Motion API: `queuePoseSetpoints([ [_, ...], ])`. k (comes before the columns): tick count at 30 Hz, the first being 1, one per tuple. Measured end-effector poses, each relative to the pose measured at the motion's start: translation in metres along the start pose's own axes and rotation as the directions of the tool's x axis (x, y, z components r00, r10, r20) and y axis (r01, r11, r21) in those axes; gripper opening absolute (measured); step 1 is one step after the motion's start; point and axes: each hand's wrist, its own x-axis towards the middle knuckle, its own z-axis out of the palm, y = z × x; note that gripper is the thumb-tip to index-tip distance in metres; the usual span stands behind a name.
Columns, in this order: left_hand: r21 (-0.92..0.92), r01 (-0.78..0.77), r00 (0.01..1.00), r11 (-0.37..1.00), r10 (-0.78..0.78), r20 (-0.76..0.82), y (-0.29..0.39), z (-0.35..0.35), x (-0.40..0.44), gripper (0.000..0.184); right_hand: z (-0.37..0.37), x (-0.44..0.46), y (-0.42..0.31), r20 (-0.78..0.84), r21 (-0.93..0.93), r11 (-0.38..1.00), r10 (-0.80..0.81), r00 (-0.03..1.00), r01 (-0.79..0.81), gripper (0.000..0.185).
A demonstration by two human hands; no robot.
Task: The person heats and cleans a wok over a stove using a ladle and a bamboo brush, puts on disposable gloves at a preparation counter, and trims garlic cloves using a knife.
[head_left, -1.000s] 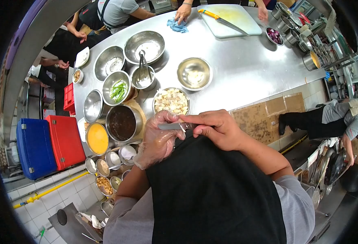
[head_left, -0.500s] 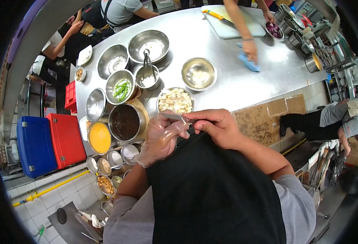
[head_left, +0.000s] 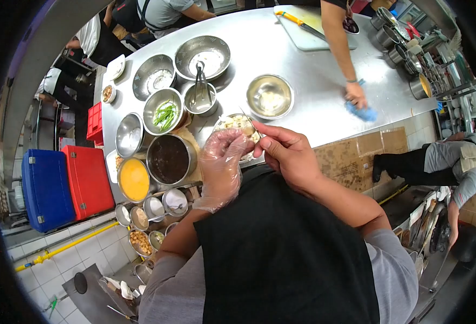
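Observation:
My left hand (head_left: 220, 162), in a clear plastic glove, is closed with its fingertips bunched over the near side of a bowl of pale chopped chunks (head_left: 232, 122). Whatever lies in its fingers is too small to make out. My bare right hand (head_left: 290, 151) pinches a small knife (head_left: 247, 115), seen as a thin dark line slanting up over the bowl. Both hands meet at the fingertips, just in front of the black apron (head_left: 281, 243). Behind them stands a metal bowl (head_left: 270, 97) with a little pale stuff in its bottom.
At left are bowls of green strips (head_left: 165, 114), dark liquid (head_left: 168, 159) and yellow liquid (head_left: 133, 179). Whisk-like tongs (head_left: 200, 89) stand in a pot. Across the steel table (head_left: 313, 73), a co-worker's hand (head_left: 357, 95) holds a blue cloth (head_left: 363, 112) near a yellow-handled knife (head_left: 301, 22).
Both my hands have turned and risen slightly; the small knife now points up over the bowl instead of lying across my left fingers. The co-worker's hand with the blue cloth has moved right and nearer.

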Motion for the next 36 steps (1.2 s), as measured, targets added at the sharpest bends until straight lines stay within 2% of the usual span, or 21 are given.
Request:
queuePoseSetpoints([
  [2,0.075,-0.111,0.994,0.991,0.111,0.013,-0.001,0.003,0.001,0.023,0.003,0.002,0.002,0.007,-0.028,0.999,-0.023,1.0,0.023,0.038],
  [6,0.094,-0.13,0.992,0.987,0.13,0.011,-0.003,-0.005,-0.001,0.025,0.006,0.001,0.005,0.054,-0.154,0.984,-0.081,0.995,0.089,0.038],
  [9,0.043,-0.134,0.99,0.99,0.132,0.045,-0.001,-0.009,-0.001,0.024,0.004,0.001,0.006,0.108,-0.127,0.988,-0.077,0.991,0.091,0.038],
  [10,-0.046,-0.096,0.992,0.994,0.099,0.074,0.001,-0.01,-0.001,0.025,0.004,0.0,0.005,0.11,-0.128,0.988,-0.078,0.991,0.092,0.038],
  [11,-0.134,-0.054,0.992,0.99,0.069,0.106,0.002,-0.01,-0.001,0.025,0.003,-0.001,0.003,0.129,-0.097,0.994,-0.046,0.991,0.059,0.037],
  [13,-0.151,-0.059,0.994,0.987,0.073,0.086,0.003,-0.006,-0.001,0.024,0.002,-0.001,0.001,0.149,-0.066,0.997,-0.014,0.989,0.025,0.037],
  [14,-0.167,-0.063,0.995,0.984,0.075,0.066,0.004,-0.004,-0.001,0.023,0.001,-0.001,0.001,0.162,0.009,1.0,0.022,0.987,-0.024,0.036],
  [15,-0.166,-0.063,0.995,0.984,0.074,0.065,0.004,-0.002,-0.001,0.023,0.0,-0.001,0.0,0.177,0.085,0.994,0.057,0.982,-0.073,0.036],
  [19,-0.157,-0.115,0.987,0.981,0.13,0.09,0.002,0.0,0.002,0.021,-0.005,-0.001,-0.001,0.19,0.173,0.976,0.102,0.976,-0.136,0.035],
  [21,-0.149,-0.127,0.984,0.981,0.143,0.102,0.001,-0.001,0.004,0.021,-0.007,0.0,-0.005,0.229,0.246,0.939,0.184,0.956,-0.239,0.035],
  [25,-0.172,-0.116,0.981,0.978,0.14,0.134,-0.001,-0.001,0.007,0.02,-0.013,0.003,-0.004,0.27,0.286,0.923,0.181,0.946,-0.258,0.034],
  [28,-0.161,-0.094,0.981,0.982,0.119,0.153,0.001,-0.001,0.008,0.019,-0.013,0.002,-0.008,0.267,0.262,0.929,0.189,0.945,-0.26,0.039],
  [30,-0.144,-0.088,0.983,0.986,0.109,0.147,0.0,-0.001,0.008,0.02,-0.009,-0.002,-0.016,0.227,-0.047,0.995,0.094,0.969,-0.085,0.045],
  [31,-0.146,-0.093,0.982,0.985,0.116,0.152,0.001,-0.001,0.007,0.02,-0.009,-0.004,-0.016,0.228,-0.051,0.996,0.087,0.97,-0.078,0.045],
  [33,0.056,-0.171,0.979,0.984,0.163,0.12,0.007,0.002,0.003,0.023,-0.009,-0.01,-0.016,0.262,-0.215,0.973,-0.022,0.965,0.08,0.053],
  [36,0.147,-0.225,0.969,0.963,0.205,0.139,0.005,-0.002,0.0,0.025,-0.009,-0.01,-0.009,0.261,-0.249,0.956,-0.089,0.961,0.156,0.053],
])
